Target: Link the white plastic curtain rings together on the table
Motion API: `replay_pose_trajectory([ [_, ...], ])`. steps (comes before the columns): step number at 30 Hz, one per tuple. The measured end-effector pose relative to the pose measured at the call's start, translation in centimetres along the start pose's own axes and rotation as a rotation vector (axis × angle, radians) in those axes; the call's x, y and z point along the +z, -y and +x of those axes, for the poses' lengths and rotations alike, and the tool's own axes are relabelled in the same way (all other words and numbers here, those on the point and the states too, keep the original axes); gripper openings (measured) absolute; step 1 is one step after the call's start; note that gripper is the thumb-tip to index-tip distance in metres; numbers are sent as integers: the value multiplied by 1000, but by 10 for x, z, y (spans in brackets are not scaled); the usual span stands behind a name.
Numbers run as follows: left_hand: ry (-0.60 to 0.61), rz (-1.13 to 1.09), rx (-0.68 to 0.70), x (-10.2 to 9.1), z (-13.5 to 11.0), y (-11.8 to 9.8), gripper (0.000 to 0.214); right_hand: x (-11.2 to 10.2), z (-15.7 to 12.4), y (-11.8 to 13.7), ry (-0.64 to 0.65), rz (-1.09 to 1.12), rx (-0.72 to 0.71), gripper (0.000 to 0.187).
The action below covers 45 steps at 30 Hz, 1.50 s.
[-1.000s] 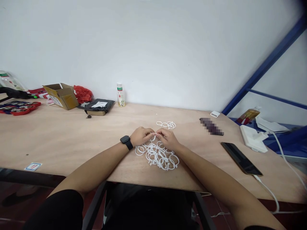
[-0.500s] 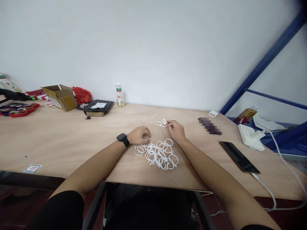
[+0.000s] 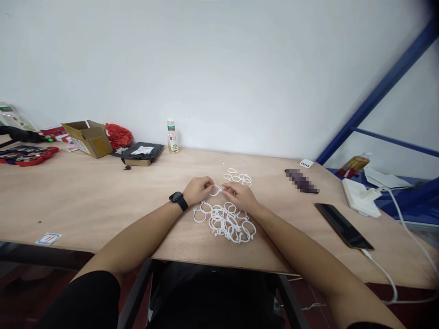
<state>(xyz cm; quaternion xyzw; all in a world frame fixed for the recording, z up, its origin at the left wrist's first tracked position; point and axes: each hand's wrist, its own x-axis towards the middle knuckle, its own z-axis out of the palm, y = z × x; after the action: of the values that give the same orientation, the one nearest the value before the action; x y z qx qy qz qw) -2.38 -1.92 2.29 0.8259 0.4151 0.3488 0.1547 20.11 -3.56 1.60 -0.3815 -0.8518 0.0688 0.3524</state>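
One white ring — pinched from both sides — spans the gap between the fingertips of the left hand and the right hand, just beyond one uncountable heap of rings, with at least four farther rings behind.

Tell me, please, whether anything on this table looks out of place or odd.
The dark object beyond the phone looks odd: it is largely blurred into square blocks, so I can't tell what it is. The pile of white rings is jumbled; nothing looks spilled.
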Motion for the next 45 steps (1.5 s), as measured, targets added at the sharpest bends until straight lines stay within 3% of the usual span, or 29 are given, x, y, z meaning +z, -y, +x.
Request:
replay_pose_trajectory([
  [14, -4, -14, 219, 0, -2, -10, 29, 4, -1, 2, -63, 39, -34, 19],
  [23, -85, -11, 204, 2, -2, -9, 22, 1, 0, 8, -20, -18, -136, 23],
  [33, -12, 20, 165, 0, -1, -9, 21, -1, -2, 11, 39, -48, -119, 25],
  [45, -24, -11, 185, 3, -2, -9, 19, -1, -1, 6, 39, -52, -118, 22],
])
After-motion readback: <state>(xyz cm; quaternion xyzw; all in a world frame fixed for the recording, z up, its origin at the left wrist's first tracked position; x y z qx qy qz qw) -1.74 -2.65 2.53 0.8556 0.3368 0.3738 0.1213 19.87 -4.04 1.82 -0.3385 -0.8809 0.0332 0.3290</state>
